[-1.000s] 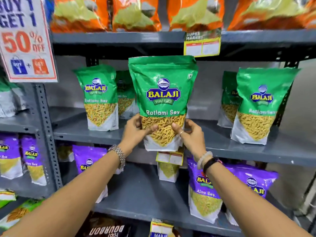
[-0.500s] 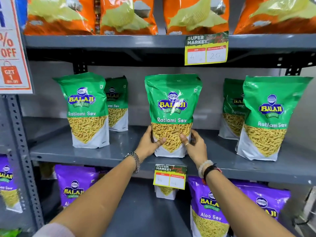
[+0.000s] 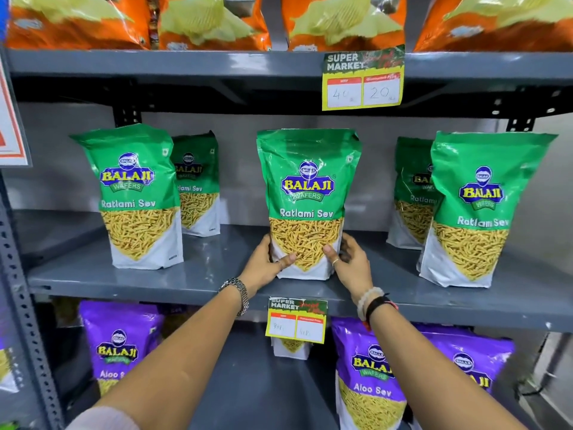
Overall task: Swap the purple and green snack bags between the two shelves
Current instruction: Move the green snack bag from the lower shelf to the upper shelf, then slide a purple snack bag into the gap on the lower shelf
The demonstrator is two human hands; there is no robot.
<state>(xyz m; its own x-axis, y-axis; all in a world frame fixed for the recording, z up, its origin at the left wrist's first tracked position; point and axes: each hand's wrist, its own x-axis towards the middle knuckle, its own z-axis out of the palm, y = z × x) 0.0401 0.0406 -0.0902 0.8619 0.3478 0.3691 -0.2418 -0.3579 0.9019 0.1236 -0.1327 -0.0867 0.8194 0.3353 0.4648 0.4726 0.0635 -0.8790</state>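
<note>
A green Ratlami Sev bag [image 3: 307, 187] stands upright in the middle of the grey middle shelf [image 3: 217, 283]. My left hand [image 3: 266, 265] grips its lower left corner and my right hand [image 3: 348, 262] its lower right corner. More green bags stand on the same shelf: one at the left [image 3: 136, 193], one behind it [image 3: 197, 181], one at the right [image 3: 474, 209], and one behind that [image 3: 412, 190]. Purple Aloo Sev bags stand on the shelf below, at the left [image 3: 119, 346], right of centre [image 3: 366, 370] and far right [image 3: 471, 361].
Orange snack bags [image 3: 201, 23] fill the top shelf. Yellow price tags hang from the top shelf edge [image 3: 362, 79] and the middle shelf edge [image 3: 296, 321]. A perforated grey upright [image 3: 21, 305] stands at the left, with a red-bordered sign [image 3: 9, 125] above it.
The green bag has gone from in front of the shelf edge back onto the middle shelf and now stands on it. Both hands stayed on its lower corners. The view moved closer.
</note>
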